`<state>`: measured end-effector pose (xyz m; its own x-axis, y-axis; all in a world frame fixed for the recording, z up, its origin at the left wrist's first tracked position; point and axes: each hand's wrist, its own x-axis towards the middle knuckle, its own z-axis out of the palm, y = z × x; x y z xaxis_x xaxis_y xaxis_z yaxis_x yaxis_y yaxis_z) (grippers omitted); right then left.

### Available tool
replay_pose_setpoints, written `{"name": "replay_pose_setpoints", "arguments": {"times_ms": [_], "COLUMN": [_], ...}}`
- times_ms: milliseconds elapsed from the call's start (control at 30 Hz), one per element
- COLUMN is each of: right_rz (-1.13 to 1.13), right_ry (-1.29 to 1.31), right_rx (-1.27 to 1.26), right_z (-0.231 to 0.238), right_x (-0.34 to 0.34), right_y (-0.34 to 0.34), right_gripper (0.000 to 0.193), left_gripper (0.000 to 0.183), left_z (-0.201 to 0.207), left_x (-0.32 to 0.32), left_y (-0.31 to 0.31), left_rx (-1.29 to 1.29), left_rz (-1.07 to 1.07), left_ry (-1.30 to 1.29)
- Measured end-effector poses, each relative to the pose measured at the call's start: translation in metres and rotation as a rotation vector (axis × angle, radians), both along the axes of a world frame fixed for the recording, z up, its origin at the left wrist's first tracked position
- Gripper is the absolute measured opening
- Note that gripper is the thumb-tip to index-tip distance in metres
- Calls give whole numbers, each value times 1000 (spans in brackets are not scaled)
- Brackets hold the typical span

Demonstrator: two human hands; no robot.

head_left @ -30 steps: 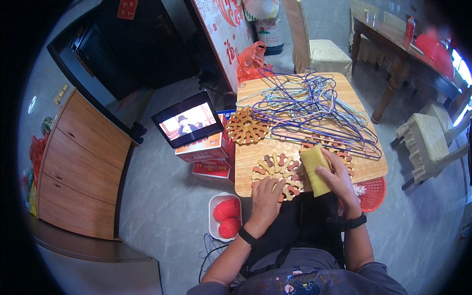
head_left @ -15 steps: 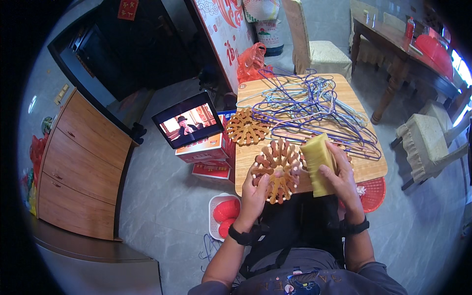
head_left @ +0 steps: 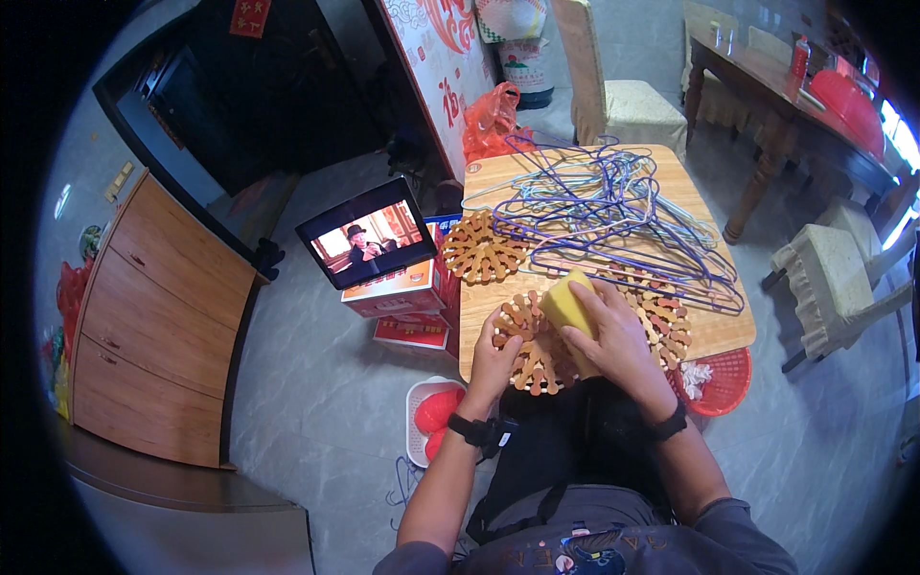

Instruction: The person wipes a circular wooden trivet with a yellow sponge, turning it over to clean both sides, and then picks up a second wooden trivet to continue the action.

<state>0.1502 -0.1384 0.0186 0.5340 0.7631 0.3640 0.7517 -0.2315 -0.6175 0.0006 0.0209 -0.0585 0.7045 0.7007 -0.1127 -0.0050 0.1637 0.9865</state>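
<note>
My left hand (head_left: 495,356) grips the left rim of a round wooden trivet (head_left: 542,372), made of brown petal-like slats with pale beads round its edge. A block-shaped yellow sponge (head_left: 567,309) is in my right hand (head_left: 613,335), its end over the right part of that trivet. Whether the sponge touches the slats I cannot tell. Another such trivet (head_left: 484,247) lies at the left edge of the small wooden table (head_left: 719,335). A further trivet (head_left: 663,324) lies on the table to the right, partly hidden by my right hand and by hangers.
Tangled blue and purple wire hangers (head_left: 613,211) cover the table's far half. A tablet (head_left: 369,235) plays a video atop red boxes (head_left: 407,292) at the left. On the floor are a white basket (head_left: 414,431) with red things and a red basket (head_left: 736,379).
My right hand has brought the sponge leftward, over the trivet in my left hand. That trivet has dropped slightly and tilted. The trivet lying to the right is more exposed.
</note>
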Motion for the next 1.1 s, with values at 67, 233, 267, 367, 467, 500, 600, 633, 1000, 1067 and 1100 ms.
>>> {"name": "replay_pose_setpoints", "arguments": {"times_ms": [67, 233, 267, 367, 467, 500, 600, 633, 1000, 1067, 1100], "right_rz": [-18, 25, 35, 88, 208, 240, 276, 289, 185, 256, 272], "right_ry": [-35, -101, -102, -190, -213, -233, -157, -104, -206, -200, -194], "right_rx": [-66, -175, -191, -182, -211, -203, -209, -209, -239, -283, -275], "right_z": [-2, -11, -13, -14, -7, -6, -6, -5, -10, -4, -2], "right_x": [2, -16, -21, -34, -44, -45, -32, -27, -46, -50, -50], "right_y": [13, 32, 31, 18, 0, -5, -13, -11, 3, -8, -13], "right_gripper": [60, 57, 56, 56, 54, 54, 55, 56, 59, 59, 57], "left_gripper": [59, 56, 55, 51, 49, 48, 48, 48, 45, 47, 47], "left_z": [7, -7, -7, -11, -14, -17, -20, -19, -5, -17, -21], "left_x": [1, -5, -3, 0, 0, -1, -2, -3, 1, -1, -2], "left_y": [-1, 7, 7, 7, 5, 7, 10, 11, 1, 5, 7], "left_rx": [-13, 43, -10, -97, -74, -64, -77, -112, -102, -76, -54], "left_rz": [-5, -55, -44, 0, 35, 22, -5, -8, 65, 33, 39], "left_ry": [6, 12, -6, -73, -113, -82, -39, -59, -72, -119, -112]}}
